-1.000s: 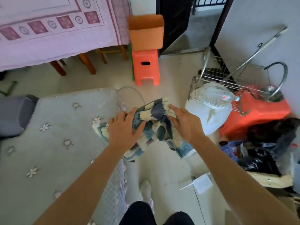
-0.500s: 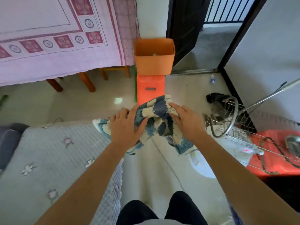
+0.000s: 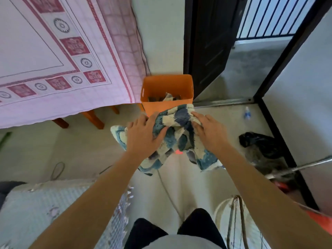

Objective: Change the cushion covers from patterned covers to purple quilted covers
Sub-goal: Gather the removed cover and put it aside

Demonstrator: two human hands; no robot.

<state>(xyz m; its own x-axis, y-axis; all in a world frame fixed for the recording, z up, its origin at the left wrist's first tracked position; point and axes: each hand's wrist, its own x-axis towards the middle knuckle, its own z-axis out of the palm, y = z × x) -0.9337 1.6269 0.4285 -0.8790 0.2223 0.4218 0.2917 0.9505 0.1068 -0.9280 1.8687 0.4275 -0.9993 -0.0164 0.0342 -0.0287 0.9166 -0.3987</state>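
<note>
A bunched blue and cream patterned cushion cover point(image 3: 179, 130) hangs in the air between my two hands, just in front of an orange bin point(image 3: 167, 87). My left hand point(image 3: 143, 135) grips its left side with the thumb over the fabric. My right hand point(image 3: 210, 132) grips the right side, fingers pressed into the folds. Loose corners of the cover hang below both hands. The bin holds some dark and pale fabric. No purple quilted cover is in view.
A table with a pink patterned cloth point(image 3: 53, 60) stands at the left on wooden legs. A grey quilted mattress point(image 3: 53, 212) lies at lower left. A dark open door point(image 3: 212, 42), a black bag point(image 3: 258, 142) and a wire rack point(image 3: 237, 221) are at the right.
The view has tilted up and moved toward the orange bin, which is now right behind the cover. Both hands keep the same hold on the patterned cover.
</note>
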